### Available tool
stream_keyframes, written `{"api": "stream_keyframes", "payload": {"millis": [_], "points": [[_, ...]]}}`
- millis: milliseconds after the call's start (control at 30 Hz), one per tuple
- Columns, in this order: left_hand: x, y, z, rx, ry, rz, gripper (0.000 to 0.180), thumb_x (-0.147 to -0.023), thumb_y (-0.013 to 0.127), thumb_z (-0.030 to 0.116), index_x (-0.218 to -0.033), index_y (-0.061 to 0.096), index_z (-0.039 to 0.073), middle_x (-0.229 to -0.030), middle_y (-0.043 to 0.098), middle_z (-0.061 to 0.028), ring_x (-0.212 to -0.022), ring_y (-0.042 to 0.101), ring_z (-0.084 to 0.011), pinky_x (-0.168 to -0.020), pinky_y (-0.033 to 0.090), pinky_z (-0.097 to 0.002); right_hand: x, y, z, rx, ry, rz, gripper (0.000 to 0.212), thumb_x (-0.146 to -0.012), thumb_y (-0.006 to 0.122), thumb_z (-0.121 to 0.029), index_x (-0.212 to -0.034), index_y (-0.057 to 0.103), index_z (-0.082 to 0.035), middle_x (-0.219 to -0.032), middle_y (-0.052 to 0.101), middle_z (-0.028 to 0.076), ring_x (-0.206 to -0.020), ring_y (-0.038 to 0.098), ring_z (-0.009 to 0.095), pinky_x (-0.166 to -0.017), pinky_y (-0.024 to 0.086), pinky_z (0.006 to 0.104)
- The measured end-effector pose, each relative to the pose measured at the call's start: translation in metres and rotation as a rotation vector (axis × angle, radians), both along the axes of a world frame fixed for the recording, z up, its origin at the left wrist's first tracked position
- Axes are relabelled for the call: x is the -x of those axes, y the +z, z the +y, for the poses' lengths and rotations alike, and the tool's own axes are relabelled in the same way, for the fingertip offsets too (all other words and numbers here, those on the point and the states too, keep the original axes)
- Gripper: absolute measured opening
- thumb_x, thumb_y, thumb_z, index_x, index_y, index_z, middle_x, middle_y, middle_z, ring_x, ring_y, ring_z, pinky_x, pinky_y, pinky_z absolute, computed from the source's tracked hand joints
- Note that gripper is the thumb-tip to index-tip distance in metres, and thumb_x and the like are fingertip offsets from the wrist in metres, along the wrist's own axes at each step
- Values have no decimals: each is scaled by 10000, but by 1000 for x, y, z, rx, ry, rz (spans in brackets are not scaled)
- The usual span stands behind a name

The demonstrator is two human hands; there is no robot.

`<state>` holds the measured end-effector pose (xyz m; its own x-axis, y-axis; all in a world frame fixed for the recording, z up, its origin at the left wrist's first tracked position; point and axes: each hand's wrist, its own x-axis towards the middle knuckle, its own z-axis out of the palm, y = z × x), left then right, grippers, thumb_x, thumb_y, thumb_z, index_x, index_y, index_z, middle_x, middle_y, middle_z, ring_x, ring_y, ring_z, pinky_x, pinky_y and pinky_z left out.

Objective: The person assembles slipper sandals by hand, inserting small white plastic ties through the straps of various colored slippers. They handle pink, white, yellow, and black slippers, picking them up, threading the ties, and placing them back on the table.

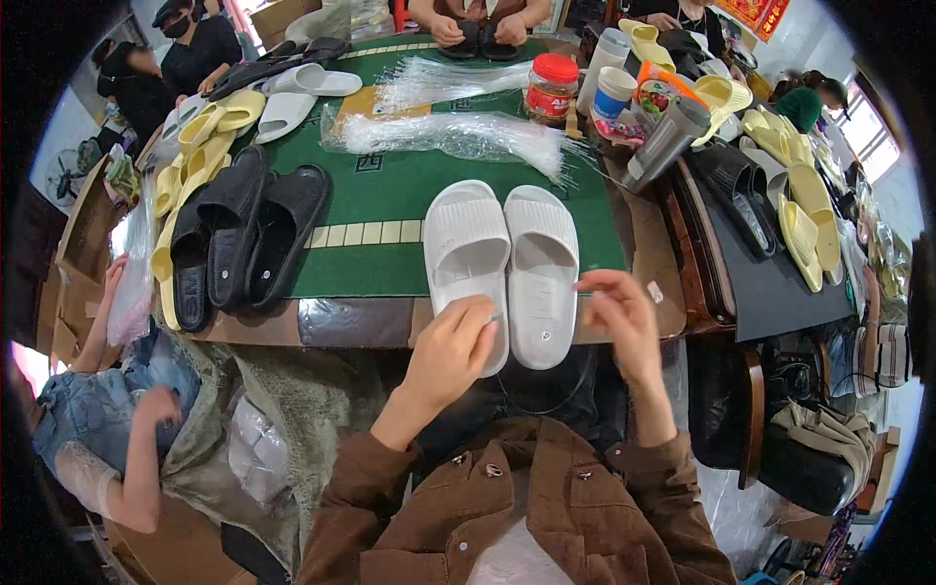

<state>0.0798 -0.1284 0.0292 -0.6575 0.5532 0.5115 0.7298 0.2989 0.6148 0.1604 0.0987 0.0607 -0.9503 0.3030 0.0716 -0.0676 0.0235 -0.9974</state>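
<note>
A pair of white slide slippers (544, 278) lies side by side in front of me, soles up to view, heels jutting over the table's near edge. My left hand (448, 346) is closed at the heel of the left slipper, fingers pinched; a tiny pale bit shows at the fingertips, too small to name. Just off the right slipper's outer edge, my right hand (624, 317) has its fingers bent in toward the thumb; whatever they pinch is too fine to make out. A faint thin strand curves below the heels between my hands.
Black slippers (283, 229) and yellow slippers (200, 156) are heaped at left. Bundles of clear plastic strands (448, 136) lie behind, near a red-lidded jar (552, 88) and a steel flask (668, 141). More slippers (804, 219) sit at right. Co-workers are around the table (380, 268).
</note>
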Motion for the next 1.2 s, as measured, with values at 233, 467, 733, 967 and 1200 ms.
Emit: {"api": "stream_keyframes", "payload": {"millis": [233, 467, 733, 967, 1200], "points": [[27, -27, 25, 211, 121, 33, 623, -891, 589, 322, -1325, 383, -75, -1264, 475, -276, -1143, 492, -416, -970, 403, -440, 51, -42, -16, -719, 59, 91, 415, -862, 581, -79, -1235, 470, 66, -1198, 560, 223, -1163, 531, 339, -986, 403, 361], [65, -23, 45, 424, 43, -62, 833, -765, 689, 472, -1279, 393, -113, -1265, 452, -331, -1143, 482, -435, -960, 400, -459, 93, -62, -12, -904, 61, -119, 325, -879, 479, -122, -1117, 497, 99, -1112, 537, 348, -1049, 525, 445, -889, 403, 483], [99, -9, 70, 526, -33, -436, 666, -667, 720, 409, -1066, 560, -100, -1007, 603, -323, -919, 613, -432, -795, 497, -450, 137, -80, -13, -823, 26, -233, 295, -843, 428, -131, -941, 596, 90, -933, 607, 316, -879, 603, 439, -750, 462, 455], [63, -20, 86, 393, 153, -502, 580, -680, 689, 297, -1110, 552, -67, -1091, 575, -320, -966, 589, -452, -807, 491, -492, 123, -80, -9, -711, 60, -327, 324, -841, 439, -151, -990, 601, 88, -978, 622, 306, -903, 620, 392, -781, 461, 425], [56, -26, 88, 395, 211, -413, 481, -755, 634, 251, -1089, 541, -82, -1083, 572, -309, -962, 584, -456, -807, 492, -510, 108, -61, -15, -728, 66, -304, 261, -859, 439, -147, -875, 576, 75, -886, 625, 285, -810, 619, 391, -705, 465, 458]]}}
